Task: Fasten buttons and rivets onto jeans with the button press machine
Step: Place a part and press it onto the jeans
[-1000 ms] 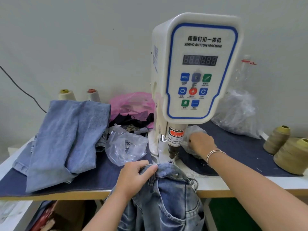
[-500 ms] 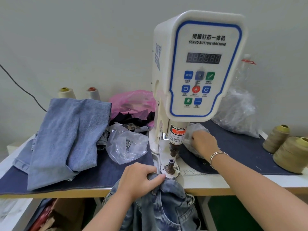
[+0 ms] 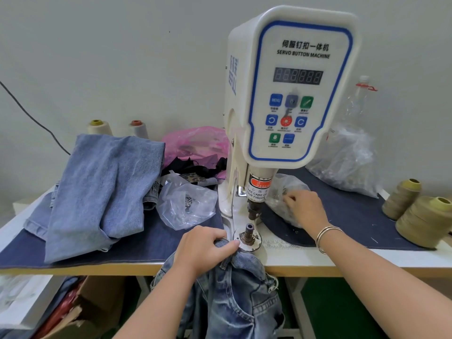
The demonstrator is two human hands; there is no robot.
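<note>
A white servo button machine [image 3: 288,94] stands mid-table, its punch [image 3: 253,211] above the bare lower die [image 3: 249,234]. My left hand [image 3: 203,248] grips the waistband of washed blue jeans [image 3: 234,297], which hang over the table's front edge just left of the die. My right hand [image 3: 305,207] reaches into a clear plastic bag [image 3: 286,189] to the right of the punch, fingertips curled among its small contents; whether it holds a piece is hidden.
Folded light blue jeans [image 3: 102,187] lie on the dark denim mat [image 3: 354,216] at left. Another clear bag of metal parts [image 3: 186,204] sits beside the machine. Olive thread cones [image 3: 425,218] stand at right, a large clear bag [image 3: 347,162] behind them.
My left hand pulled the jeans' waistband down off the lower die, which now stands uncovered. My right hand stayed in the bag by the punch.
</note>
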